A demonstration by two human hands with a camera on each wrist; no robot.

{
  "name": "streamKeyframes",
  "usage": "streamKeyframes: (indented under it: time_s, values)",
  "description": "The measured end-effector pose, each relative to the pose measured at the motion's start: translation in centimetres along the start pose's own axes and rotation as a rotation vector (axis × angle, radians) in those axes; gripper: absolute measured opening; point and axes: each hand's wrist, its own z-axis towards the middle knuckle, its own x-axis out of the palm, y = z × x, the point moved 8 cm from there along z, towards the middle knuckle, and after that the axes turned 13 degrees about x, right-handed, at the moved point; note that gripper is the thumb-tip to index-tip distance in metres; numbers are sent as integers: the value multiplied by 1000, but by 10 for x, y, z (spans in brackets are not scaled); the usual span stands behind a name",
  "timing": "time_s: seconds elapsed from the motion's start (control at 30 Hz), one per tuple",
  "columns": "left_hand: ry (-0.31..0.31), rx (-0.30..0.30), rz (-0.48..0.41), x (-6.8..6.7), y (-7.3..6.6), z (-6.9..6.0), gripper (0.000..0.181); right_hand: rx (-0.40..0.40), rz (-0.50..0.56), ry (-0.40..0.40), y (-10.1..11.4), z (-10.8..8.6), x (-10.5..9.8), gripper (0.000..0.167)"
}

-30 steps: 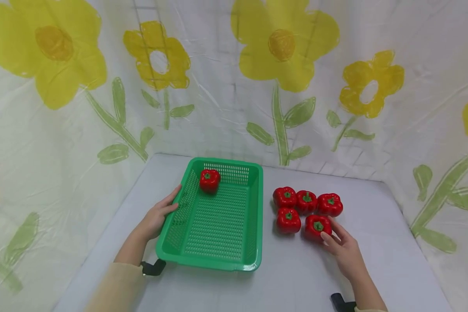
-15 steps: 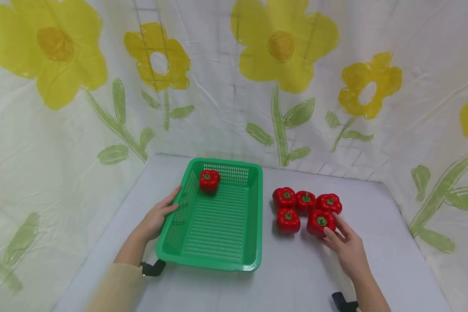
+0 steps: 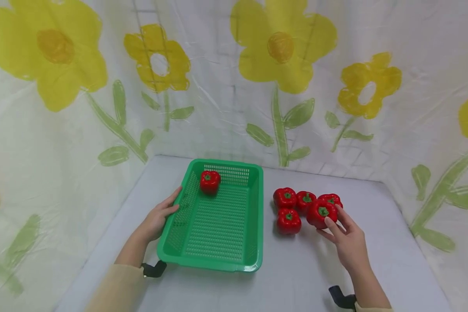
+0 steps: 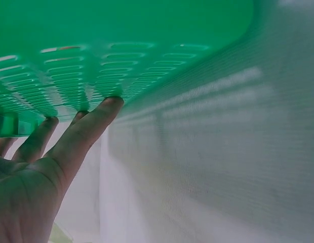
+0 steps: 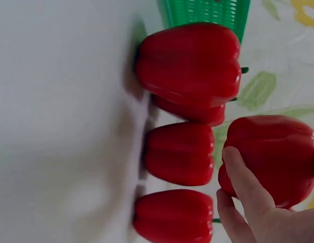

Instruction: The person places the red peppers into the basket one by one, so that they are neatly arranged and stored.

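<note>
A red bell pepper (image 3: 318,216) with a green stem is pinched between the thumb and fingers of my right hand (image 3: 351,245). In the right wrist view this bell pepper (image 5: 271,154) hangs above the table's surface. Several other red bell peppers (image 3: 289,221) stand close together beside and behind it. My left hand (image 3: 153,221) touches the outer left wall of a green plastic basket (image 3: 210,265). The left wrist view shows its fingers (image 4: 83,134) stretched out against the slotted wall. One more red bell pepper (image 3: 209,182) sits in the basket's far left corner.
A white table (image 3: 296,277) bears the basket and peppers. Behind and at the sides hangs a white curtain (image 3: 214,125) printed with yellow flowers. Dark wrist-worn camera parts (image 3: 154,269) show by both forearms.
My right hand has lifted its bell pepper off the table and brought it slightly back, now partly covering the pepper behind. The left hand and the basket have stayed put.
</note>
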Motion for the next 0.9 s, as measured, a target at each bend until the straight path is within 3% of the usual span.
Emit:
streamKeyframes:
  time_s: [0.3, 0.9]
  values:
    - [-17, -2, 16, -2, 0, 0, 58, -52, 52, 7, 29, 1, 13, 78]
    - [-22, -4, -8, 0, 2, 0, 58, -98, 51, 63, 64, -2, 36, 78]
